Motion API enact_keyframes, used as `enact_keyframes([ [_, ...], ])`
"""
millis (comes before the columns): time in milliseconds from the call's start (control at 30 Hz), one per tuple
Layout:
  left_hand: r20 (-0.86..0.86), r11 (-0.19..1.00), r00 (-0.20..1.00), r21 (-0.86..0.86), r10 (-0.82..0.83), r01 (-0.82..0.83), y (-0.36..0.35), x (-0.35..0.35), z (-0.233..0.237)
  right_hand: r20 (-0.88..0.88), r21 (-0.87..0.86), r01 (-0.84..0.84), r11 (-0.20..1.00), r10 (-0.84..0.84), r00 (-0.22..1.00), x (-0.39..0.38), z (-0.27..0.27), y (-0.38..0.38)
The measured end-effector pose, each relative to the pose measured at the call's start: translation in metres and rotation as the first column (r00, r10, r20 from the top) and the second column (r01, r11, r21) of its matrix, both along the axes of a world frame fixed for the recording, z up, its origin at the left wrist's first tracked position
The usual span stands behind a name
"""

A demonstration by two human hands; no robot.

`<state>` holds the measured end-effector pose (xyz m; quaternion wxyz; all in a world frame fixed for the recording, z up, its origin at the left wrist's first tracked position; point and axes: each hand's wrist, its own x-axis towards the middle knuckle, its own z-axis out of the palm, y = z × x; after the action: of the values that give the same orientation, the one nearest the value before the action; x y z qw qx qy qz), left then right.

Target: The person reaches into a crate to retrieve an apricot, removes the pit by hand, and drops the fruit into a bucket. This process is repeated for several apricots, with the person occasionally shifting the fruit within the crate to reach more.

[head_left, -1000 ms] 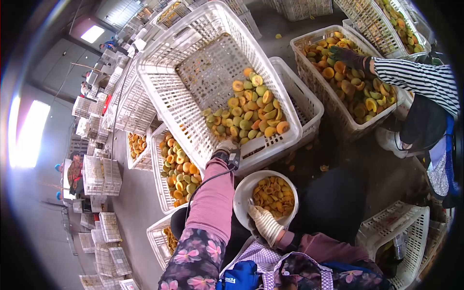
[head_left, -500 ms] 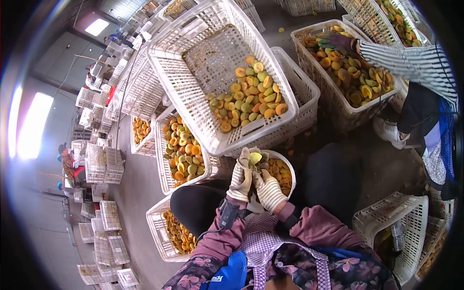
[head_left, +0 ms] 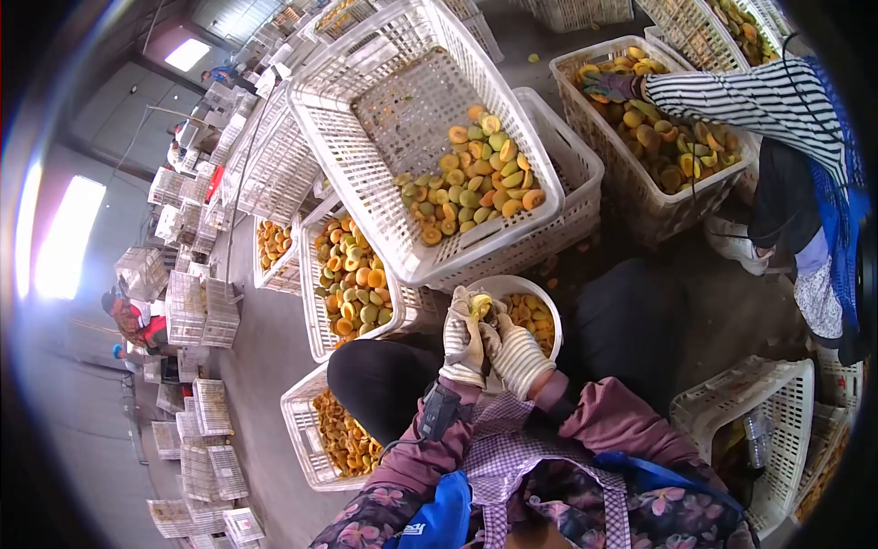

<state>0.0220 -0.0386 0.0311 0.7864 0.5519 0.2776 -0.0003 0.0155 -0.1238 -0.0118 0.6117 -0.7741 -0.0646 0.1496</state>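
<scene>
My left hand, in a pale work glove, is closed around a yellow-green stone fruit like a small peach or apricot. My right hand, in a striped knitted glove, is closed right beside it, fingertips against the fruit. Something small and dark shows between the hands, too hidden to name. Both hands are over the near side of a white bucket holding orange fruit pieces. Beyond it, a large white crate sits tilted, with halved green and orange fruit gathered in its near right corner.
Fruit-filled crates stand left of the bucket, and another crate with orange pieces is by my left knee. At right, a co-worker's gloved hand reaches into a full crate. A crate with a plastic bottle lies lower right.
The fruit has turned in my left hand and my hands sit slightly lower. The co-worker's hand at right has shifted left across their crate.
</scene>
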Motion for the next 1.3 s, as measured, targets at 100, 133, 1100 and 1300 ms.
enact_keyframes([
  [100, 0.019, 1.0, 1.0, -0.016, 0.01, -0.01, 0.001, -0.001, 0.0, -0.13, 0.101, -0.121, 0.987, 0.134, 0.982, 0.003, 0.012, -0.007],
  [133, 0.058, 0.999, 0.998, -0.032, -0.015, 0.016, 0.002, -0.002, 0.0, -0.133, 0.106, -0.116, 0.988, 0.13, 0.983, 0.002, 0.016, -0.008],
  [1100, 0.331, 0.76, 0.808, -0.616, 0.487, -0.206, 0.092, 0.108, 0.024, -0.842, 0.46, 0.318, 0.829, 0.292, 0.454, -0.005, 0.012, 0.004],
  [1300, -0.552, -0.145, 0.745, 0.828, -0.375, 0.542, 0.093, 0.282, -0.095, -0.513, 0.329, 0.241, 0.913, -0.041, 0.857, -0.006, -0.059, 0.047],
])
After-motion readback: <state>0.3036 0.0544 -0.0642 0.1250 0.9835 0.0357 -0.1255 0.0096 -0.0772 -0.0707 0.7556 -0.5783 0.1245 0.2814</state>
